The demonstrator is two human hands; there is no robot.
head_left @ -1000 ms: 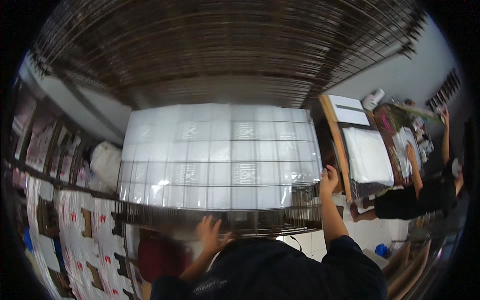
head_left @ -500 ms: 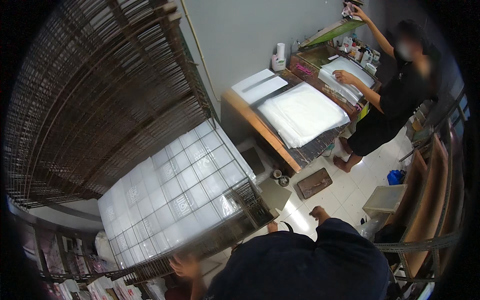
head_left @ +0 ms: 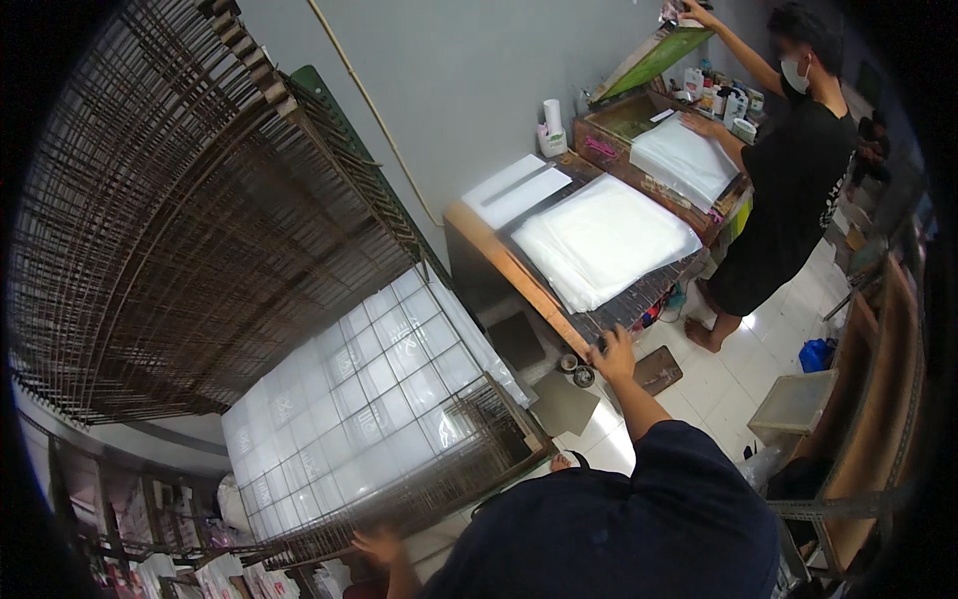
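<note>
Low at the front, my left hand [head_left: 379,546] is beside the near edge of a metal wire drying rack [head_left: 329,509], fingers apart and holding nothing. Clear plastic sheets or bags with white prints [head_left: 349,384] lie under the rack's lowest wire grid. My right hand [head_left: 613,354] reaches to the near corner of a wooden worktable [head_left: 529,285]. Its fingers are spread at the table edge, with nothing seen in them; whether they press on the wood I cannot tell. A stack of white translucent sheets [head_left: 604,240] lies on that table.
A co-worker [head_left: 808,170] stands at the far right, one hand on another sheet stack [head_left: 679,165], the other raising a green-edged screen frame [head_left: 654,62]. On the floor are a brown mat [head_left: 656,371] and cups [head_left: 583,376]. Shelves [head_left: 878,369] stand at right; raised rack grids [head_left: 170,200] at left.
My right hand has moved forward and left to the table corner. My left hand has drawn slightly away from the rack edge. The co-worker's lower hand has shifted across the stack.
</note>
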